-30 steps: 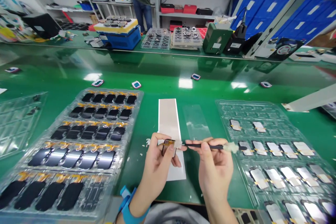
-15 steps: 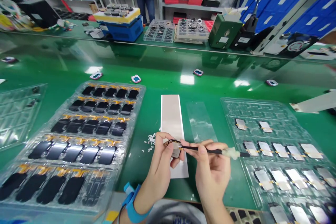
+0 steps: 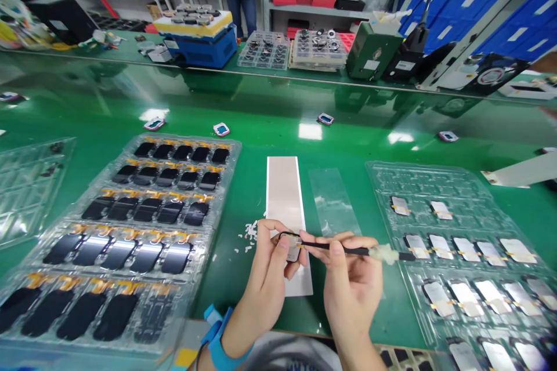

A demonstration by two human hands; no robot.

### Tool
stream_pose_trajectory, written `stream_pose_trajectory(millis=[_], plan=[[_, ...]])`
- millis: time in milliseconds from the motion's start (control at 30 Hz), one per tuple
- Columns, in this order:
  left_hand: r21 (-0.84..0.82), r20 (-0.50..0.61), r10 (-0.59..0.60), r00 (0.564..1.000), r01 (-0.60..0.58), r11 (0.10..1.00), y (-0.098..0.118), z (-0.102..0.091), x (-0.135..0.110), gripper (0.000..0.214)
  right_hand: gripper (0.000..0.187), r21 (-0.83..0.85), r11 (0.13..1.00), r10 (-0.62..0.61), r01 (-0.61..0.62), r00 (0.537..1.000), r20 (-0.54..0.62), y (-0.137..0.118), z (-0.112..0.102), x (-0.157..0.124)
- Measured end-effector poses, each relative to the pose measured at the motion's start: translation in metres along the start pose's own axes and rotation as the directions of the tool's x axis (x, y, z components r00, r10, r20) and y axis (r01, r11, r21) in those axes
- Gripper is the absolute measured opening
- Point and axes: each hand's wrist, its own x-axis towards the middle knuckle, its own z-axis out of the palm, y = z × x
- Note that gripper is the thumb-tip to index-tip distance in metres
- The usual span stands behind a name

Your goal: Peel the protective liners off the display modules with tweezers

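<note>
1. Left hand: grip pinched shut on small display panel, held over near end of pale strip.
2. Right hand: grip pinched on black-shafted swab, tip at panel's edge.
3. Open green counter between strip and right tray.

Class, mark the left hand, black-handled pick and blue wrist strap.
Left hand (image 3: 265, 281): head view, back of the hand.
Black-handled pick (image 3: 357, 251): head view, middle of the shaft.
Blue wrist strap (image 3: 216, 337): head view, the band.

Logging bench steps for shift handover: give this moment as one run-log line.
left hand: holds small display panel | right hand: holds black pick, tip at panel edge | below: beige strip
</note>
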Motion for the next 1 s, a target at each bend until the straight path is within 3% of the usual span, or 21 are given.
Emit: stream_pose_trajectory(millis=[400, 533, 700, 767, 867, 933, 1000], plan=[[-0.016, -0.085, 0.034, 0.996, -0.035, 0.999, 0.002, 0.004, 0.001, 0.041, 0.007, 0.05, 0.996, 0.071, -0.071, 0.997, 0.019, -0.001, -0.001, -0.001], [0.083, -0.083, 0.09, 0.992, -0.083, 0.993, -0.001, 0.003, 0.004, 0.037, 0.01, 0.054, 0.998, 0.035, -0.032, 0.998, -0.06, -0.003, -0.005, 0.003], [0.297, -0.1, 0.156, 0.983, -0.12, 0.947, 0.013, -0.016, -0.033, 0.022, 0.016, 0.05, 0.995, -0.081, 0.089, 0.986, -0.143, -0.005, -0.009, 0.005], [0.454, -0.161, 0.263, 0.951, -0.166, 0.876, 0.024, -0.038, -0.058, 0.011, 0.018, 0.031, 0.987, -0.15, 0.157, 0.976, -0.155, -0.004, -0.008, 0.005], [0.768, -0.311, 0.48, 0.82, -0.08, 0.636, 0.042, -0.08, -0.088, 0.009, 0.022, 0.022, 0.98, -0.193, 0.197, 0.972, -0.133, -0.004, -0.005, 0.003], [0.91, -0.286, 0.523, 0.803, 0.057, 0.41, 0.049, -0.106, -0.098, 0.012, 0.023, 0.023, 0.981, -0.192, 0.195, 0.976, -0.1, -0.005, -0.003, 0.002], [0.966, -0.242, 0.514, 0.823, 0.156, 0.206, 0.053, -0.125, -0.102, 0.017, 0.024, 0.014, 0.981, -0.193, 0.195, 0.979, -0.071, -0.006, -0.002, 0.0]])
